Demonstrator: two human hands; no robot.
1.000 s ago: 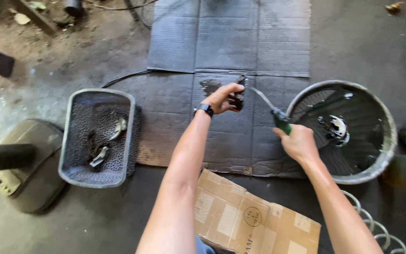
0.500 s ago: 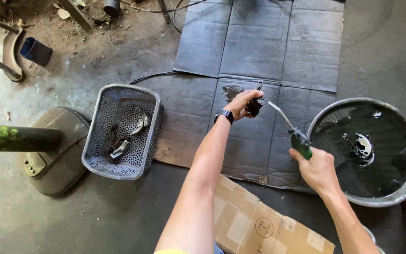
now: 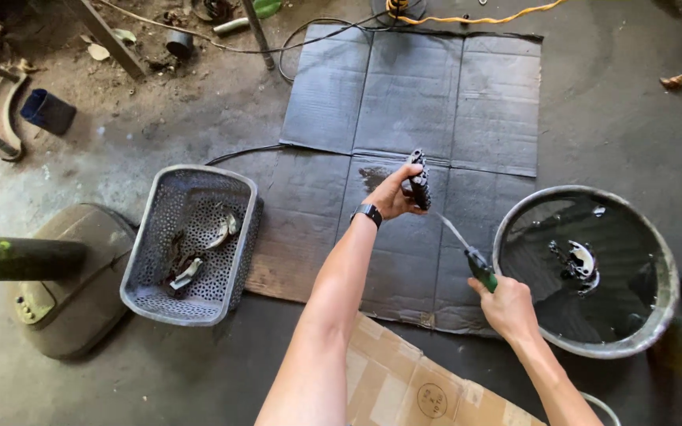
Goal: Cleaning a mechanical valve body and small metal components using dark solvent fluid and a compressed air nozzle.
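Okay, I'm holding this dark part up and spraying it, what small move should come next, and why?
Probably turn the dark part in your left hand so another face meets the stream. The green-handled sprayer in your right hand reaches only one side, with wet cardboard mat beneath.

Basket (image 3: 191, 244) left of basin (image 3: 590, 272)

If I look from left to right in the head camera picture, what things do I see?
Green-topped pole → grey perforated basket → left hand holding a dark part → right hand → round basin of dark liquid.
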